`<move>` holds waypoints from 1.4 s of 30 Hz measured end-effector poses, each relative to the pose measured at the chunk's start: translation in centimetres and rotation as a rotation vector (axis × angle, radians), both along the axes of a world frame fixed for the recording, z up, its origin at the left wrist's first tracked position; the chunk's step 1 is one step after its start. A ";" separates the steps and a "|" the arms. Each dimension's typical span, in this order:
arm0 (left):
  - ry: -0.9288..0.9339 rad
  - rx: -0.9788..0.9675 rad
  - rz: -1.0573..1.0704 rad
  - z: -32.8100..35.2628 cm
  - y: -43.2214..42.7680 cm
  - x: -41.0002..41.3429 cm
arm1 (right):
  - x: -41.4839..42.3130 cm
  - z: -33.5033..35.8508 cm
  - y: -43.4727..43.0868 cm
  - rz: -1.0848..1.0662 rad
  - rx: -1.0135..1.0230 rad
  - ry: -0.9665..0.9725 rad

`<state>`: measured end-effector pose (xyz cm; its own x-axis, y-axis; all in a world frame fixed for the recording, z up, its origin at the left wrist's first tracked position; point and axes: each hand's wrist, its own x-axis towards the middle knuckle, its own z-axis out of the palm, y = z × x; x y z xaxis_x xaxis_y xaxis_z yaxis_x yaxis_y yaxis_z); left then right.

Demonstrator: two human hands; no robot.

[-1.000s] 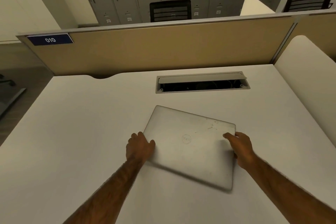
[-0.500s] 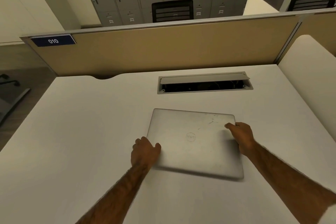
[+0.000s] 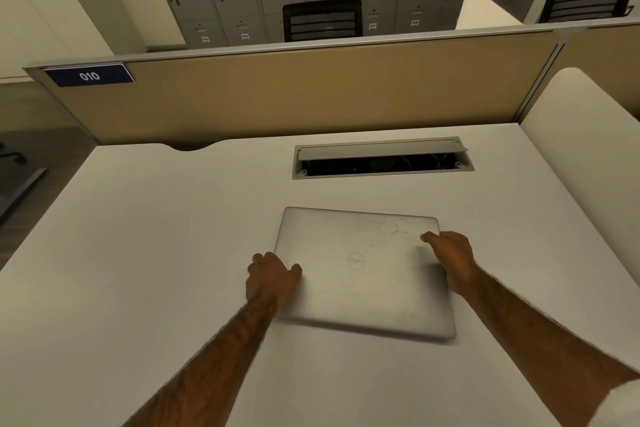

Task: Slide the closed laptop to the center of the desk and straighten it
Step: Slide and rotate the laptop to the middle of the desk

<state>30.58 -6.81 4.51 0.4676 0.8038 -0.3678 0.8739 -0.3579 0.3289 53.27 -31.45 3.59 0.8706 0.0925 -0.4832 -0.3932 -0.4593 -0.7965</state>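
Note:
A closed silver laptop [image 3: 363, 270] lies flat on the white desk [image 3: 138, 270], just in front of the cable hatch, its far edge nearly parallel to the desk's back edge. My left hand [image 3: 272, 276] grips the laptop's left edge, thumb on the lid. My right hand [image 3: 450, 256] holds its right edge near the far corner, fingers curled over the lid. Both forearms reach in from the bottom of the view.
An open cable hatch [image 3: 381, 158] is sunk in the desk behind the laptop. A tan divider panel [image 3: 311, 90] with a blue "010" label [image 3: 89, 75] closes off the back. A white side panel [image 3: 588, 149] stands at the right. Chairs and lockers stand beyond.
With both hands on its edges, the laptop has turned from a marked diagonal to nearly square with the desk and slid slightly away from me.

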 end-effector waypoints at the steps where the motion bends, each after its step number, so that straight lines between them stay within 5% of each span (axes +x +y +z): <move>1: 0.006 -0.001 -0.007 0.1 0.0 0.0 | 0.1 0.0 0.0 0.003 -0.007 -0.002; 42: -0.110 -0.099 0.096 -0.5 0.3 1.3 | -0.4 0.3 0.2 0.047 -0.137 -0.133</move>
<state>31.85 -6.46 4.04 0.4320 0.8092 -0.3981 0.8595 -0.2358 0.4534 52.87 -31.27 3.84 0.9240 0.0754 -0.3750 -0.2645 -0.5823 -0.7688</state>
